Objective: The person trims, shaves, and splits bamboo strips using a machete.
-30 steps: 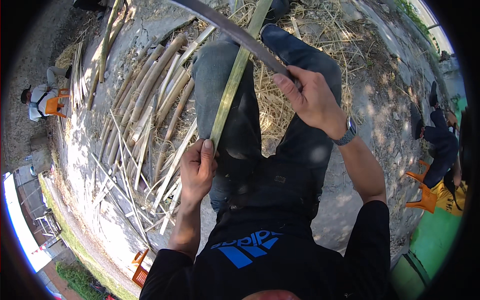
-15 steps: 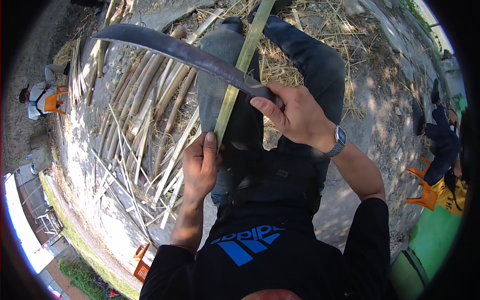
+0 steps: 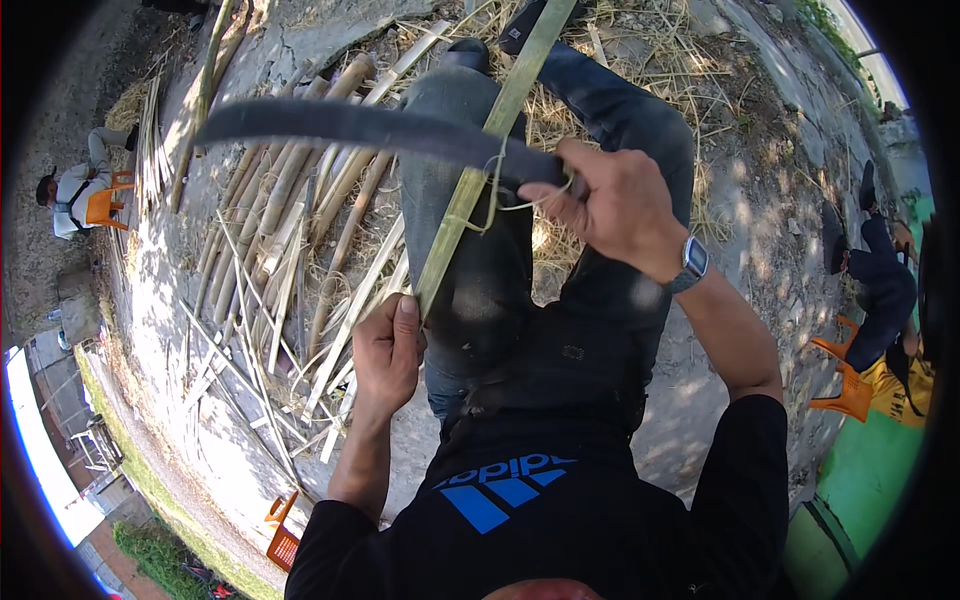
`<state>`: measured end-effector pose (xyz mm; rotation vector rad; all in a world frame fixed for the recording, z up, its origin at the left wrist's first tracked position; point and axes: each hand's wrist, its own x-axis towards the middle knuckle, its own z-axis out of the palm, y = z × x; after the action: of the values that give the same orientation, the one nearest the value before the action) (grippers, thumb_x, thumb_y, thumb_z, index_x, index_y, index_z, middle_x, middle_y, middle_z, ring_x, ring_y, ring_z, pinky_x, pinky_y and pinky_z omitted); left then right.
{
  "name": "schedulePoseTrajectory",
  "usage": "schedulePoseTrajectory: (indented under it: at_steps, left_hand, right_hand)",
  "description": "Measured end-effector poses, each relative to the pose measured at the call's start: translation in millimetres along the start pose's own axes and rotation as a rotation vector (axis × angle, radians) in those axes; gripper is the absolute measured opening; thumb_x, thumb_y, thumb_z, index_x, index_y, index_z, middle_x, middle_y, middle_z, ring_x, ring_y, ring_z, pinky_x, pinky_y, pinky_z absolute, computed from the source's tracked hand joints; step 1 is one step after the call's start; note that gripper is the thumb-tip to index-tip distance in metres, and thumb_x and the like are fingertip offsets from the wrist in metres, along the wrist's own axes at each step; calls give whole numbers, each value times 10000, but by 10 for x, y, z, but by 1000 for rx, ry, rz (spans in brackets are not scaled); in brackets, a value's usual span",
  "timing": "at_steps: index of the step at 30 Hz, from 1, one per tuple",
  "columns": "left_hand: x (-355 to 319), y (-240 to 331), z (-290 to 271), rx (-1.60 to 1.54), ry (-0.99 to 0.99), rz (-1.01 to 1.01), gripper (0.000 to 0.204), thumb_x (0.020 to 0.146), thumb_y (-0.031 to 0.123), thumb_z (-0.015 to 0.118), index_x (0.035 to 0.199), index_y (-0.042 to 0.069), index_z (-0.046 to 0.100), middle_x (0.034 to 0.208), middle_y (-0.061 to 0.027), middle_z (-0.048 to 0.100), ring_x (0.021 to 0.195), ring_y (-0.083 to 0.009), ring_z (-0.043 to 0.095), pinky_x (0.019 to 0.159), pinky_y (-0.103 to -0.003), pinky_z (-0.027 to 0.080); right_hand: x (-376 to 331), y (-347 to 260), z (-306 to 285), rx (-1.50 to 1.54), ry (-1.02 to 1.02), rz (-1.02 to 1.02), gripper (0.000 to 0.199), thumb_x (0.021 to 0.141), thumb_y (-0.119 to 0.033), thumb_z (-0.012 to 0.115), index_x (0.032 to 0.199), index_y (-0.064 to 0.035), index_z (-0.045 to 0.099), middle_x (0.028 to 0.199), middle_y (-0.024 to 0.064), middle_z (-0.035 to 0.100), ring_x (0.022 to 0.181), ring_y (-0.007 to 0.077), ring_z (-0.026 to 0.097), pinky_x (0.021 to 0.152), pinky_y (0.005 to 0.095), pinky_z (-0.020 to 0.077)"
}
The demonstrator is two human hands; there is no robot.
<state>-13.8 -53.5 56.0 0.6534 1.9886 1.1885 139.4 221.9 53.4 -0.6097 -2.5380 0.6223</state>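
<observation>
Left hand (image 3: pixel 388 348) grips a long, green strip (image 3: pixel 447 238) over the legs (image 3: pixel 635 125); right hand (image 3: pixel 622 212) holds a dark, curved blade (image 3: pixel 340 128) across it. Blue lettering (image 3: pixel 518 467) and bars (image 3: pixel 475 509) mark the black shirt (image 3: pixel 625 515).

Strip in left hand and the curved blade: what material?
Strip: likely split bamboo, seemingly unpainted; streaky yellow-green face, straight edges. Curved blade: probably steel, dark and dull, judging by its thin, rigid-looking shape; blur leaves the finish open.

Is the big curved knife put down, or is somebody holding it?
Held: the right hand wraps round one end of the knife, and its blade crosses over the bamboo strip.
</observation>
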Motion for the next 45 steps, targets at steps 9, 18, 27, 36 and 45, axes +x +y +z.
schedulePoseTrajectory:
  at_steps: [9, 18, 27, 36, 45]
  left_hand:
    - [-111, -118, 2, -115, -84, -91, 457, 1115, 341, 488, 820, 12, 606, 533, 33, 467, 465, -33, 403, 442, -238, 305]
    - [-150, -139, -116, 85, -27, -3, 465, 1109, 312, 498, 778, -2, 592, 538, 12, 486, 499, -71, 442, 477, -281, 351]
    - [-168, -177, -126, 50, -41, -79, 504, 1117, 328, 465, 761, 1, 609, 537, 16, 472, 489, -61, 401, 475, -279, 325]
    - [-89, -133, -120, 102, -12, 24, 475, 1115, 308, 474, 735, 31, 533, 549, 19, 462, 489, -56, 390, 469, -274, 317]
    - [-224, -82, -309, 87, -46, -63, 478, 1109, 355, 488, 778, 22, 578, 551, 31, 467, 489, -48, 411, 458, -253, 315]
  right_hand:
    - [263, 515, -373, 203, 62, 256, 665, 1014, -624, 544, 889, 6, 711, 515, 29, 431, 469, 142, 446, 479, 340, 378]
    - [399, 1463, -568, 239, 163, 432, 670, 996, -664, 542, 747, -46, 606, 517, 0, 423, 409, 124, 429, 416, 306, 363]
    - [-60, 1587, -688, 788, 280, 872, 598, 1007, -644, 536, 811, -79, 544, 556, -27, 429, 402, 47, 371, 380, 221, 292]
    - [-258, 774, -512, 766, 196, 526, 600, 1065, -572, 471, 921, -18, 651, 525, -27, 426, 445, 56, 431, 420, 236, 322]
    - [19, 1299, -360, 263, 192, 338, 616, 1036, -601, 518, 776, -49, 605, 522, -3, 437, 466, 86, 462, 463, 290, 357]
